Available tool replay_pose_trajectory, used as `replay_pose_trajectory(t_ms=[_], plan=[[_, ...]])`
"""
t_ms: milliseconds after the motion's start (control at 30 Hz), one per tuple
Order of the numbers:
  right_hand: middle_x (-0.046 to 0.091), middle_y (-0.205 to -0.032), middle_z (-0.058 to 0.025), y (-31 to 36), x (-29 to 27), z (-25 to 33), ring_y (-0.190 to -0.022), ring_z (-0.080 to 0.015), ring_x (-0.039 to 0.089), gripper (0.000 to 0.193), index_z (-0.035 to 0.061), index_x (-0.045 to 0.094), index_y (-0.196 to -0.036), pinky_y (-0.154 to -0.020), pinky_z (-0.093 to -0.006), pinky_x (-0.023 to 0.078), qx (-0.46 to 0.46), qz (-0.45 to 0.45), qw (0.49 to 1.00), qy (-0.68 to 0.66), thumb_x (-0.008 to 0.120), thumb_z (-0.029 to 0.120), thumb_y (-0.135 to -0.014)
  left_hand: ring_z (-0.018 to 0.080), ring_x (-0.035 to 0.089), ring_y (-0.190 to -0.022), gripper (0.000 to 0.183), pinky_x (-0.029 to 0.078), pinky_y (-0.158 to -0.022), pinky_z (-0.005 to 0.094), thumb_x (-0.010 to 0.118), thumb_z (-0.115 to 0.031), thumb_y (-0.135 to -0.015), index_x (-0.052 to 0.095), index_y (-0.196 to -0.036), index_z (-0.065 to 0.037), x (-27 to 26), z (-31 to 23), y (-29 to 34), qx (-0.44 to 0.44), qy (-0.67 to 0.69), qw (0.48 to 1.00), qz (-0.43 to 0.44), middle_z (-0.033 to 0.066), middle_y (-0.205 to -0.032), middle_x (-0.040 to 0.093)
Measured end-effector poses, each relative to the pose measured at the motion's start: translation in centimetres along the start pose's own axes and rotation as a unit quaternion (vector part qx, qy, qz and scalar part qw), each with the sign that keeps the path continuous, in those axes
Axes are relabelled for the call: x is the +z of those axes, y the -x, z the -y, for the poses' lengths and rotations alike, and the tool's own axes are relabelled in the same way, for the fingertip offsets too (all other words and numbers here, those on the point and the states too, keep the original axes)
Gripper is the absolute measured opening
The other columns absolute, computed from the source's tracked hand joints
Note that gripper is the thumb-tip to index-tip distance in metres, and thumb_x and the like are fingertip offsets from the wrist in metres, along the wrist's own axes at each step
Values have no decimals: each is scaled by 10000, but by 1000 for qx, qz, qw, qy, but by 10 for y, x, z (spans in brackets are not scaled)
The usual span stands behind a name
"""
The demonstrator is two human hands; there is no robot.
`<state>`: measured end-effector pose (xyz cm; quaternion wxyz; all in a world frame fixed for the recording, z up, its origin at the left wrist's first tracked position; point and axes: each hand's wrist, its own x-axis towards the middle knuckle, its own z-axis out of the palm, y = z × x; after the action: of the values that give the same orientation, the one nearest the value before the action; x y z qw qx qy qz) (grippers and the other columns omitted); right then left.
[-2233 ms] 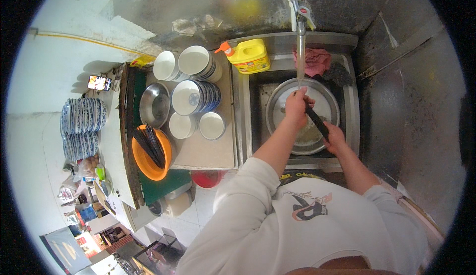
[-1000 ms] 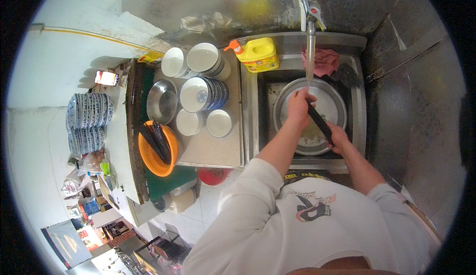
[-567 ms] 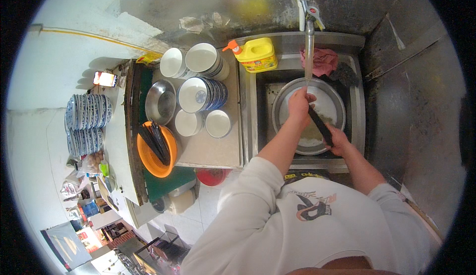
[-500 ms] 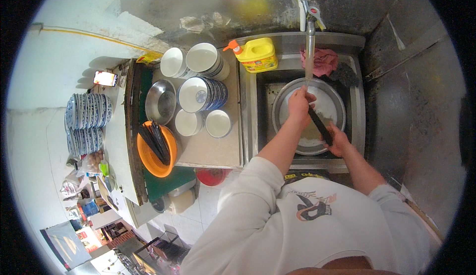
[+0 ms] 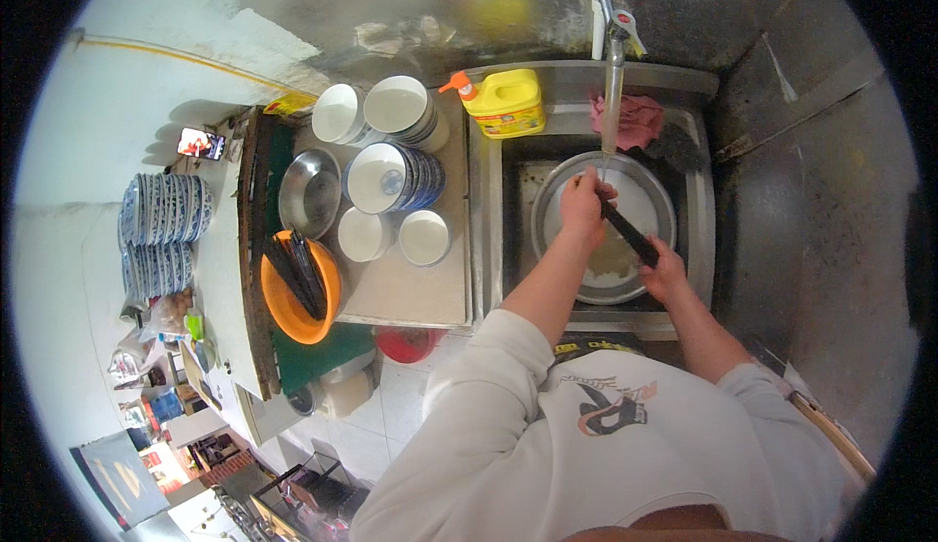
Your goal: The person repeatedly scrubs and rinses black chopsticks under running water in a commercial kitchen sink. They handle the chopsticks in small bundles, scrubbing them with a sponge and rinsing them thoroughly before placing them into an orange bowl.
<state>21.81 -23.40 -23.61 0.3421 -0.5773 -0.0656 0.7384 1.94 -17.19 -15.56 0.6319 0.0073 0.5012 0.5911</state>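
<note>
My left hand [image 5: 583,208] is closed round the upper end of a bundle of black chopsticks [image 5: 631,233], just under the tap [image 5: 613,73]. My right hand [image 5: 664,268] grips the lower end, so the bundle slants down to the right between them. Beneath both hands, a round metal basin [image 5: 543,198] with cloudy water in it sits inside the sink [image 5: 708,200]. A thin stream seems to fall from the tap onto my left hand. The exact number of sticks cannot be made out.
On the counter to the left stand stacked white bowls [image 5: 376,178], a steel bowl [image 5: 311,193] and an orange basin [image 5: 332,315] holding more black chopsticks [image 5: 296,273]. A yellow detergent jug [image 5: 508,107] stands behind. Beside the tap lie a pink cloth [image 5: 637,122] and a dark scrubber [image 5: 677,147].
My right hand has risen a little toward my left along the chopsticks, and the bundle's angle has shifted slightly. Both hands keep their hold. The whole view has moved a little.
</note>
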Motion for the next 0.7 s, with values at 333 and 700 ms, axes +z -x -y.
replay_pose_trajectory(t_ms=[333,700], plan=[[550,-788,-11,10,14,-3,-535,-128,437,301,112,582,-973,-418,-267,260,40,10,999,9,582,413,-956,219,612,-734,207,493,-640,383,602,-248,-939,546,-985,-54,-3,-5,3,6,-33,999,-20,85,-770,588],[506,-740,-19,9,15,0,-501,-133,432,302,113,574,-964,-371,-263,267,48,-36,998,-1,611,412,-932,223,593,-702,269,486,-647,365,581,-296,-952,551,-1010,-35,-10,6,-9,-26,-13,1000,4,105,-799,618]])
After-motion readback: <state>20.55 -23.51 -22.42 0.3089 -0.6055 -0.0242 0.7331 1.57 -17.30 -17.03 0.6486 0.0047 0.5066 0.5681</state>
